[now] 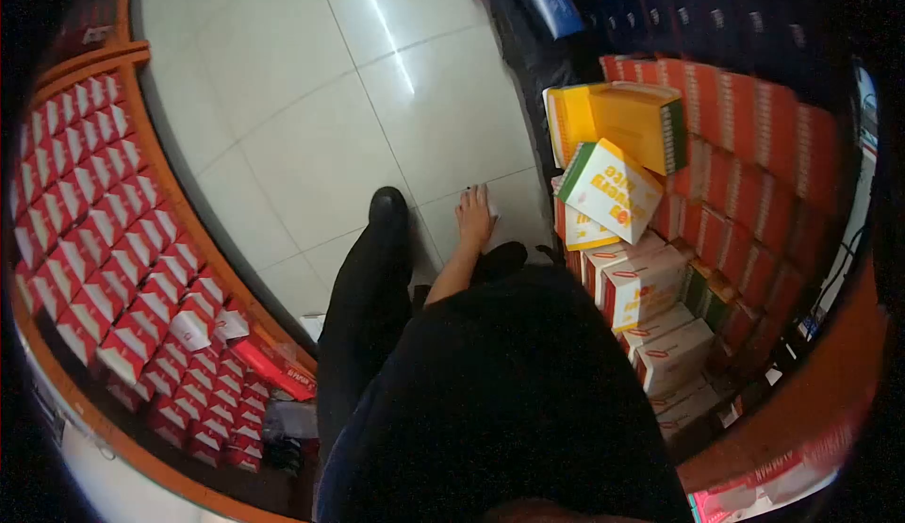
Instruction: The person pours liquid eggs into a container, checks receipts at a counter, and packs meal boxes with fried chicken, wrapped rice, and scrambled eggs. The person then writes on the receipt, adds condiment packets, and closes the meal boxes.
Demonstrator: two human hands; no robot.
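Observation:
My left hand (474, 219) reaches down to the tiled floor (443, 137), its fingers stretched out and slightly apart. Beside its index finger a small pale patch (493, 204) shows, too small to name. A tiny dark speck (468, 187) lies by the fingertips. The forearm comes up between my legs, close to my dark shoe (387, 207). My right hand is out of sight. To the right of the hand, yellow and white boxes with printed lettering stand stacked, with a white and green box (615, 190) lying tilted on top.
On the left, an orange-edged shelf (179, 193) holds rows of red and white boxes (123, 269). A large yellow box (627, 127) rests against orange-red boxes (721, 113) on the right. Dark blue packs (702, 24) stand behind. A red box (273, 365) juts from the left shelf.

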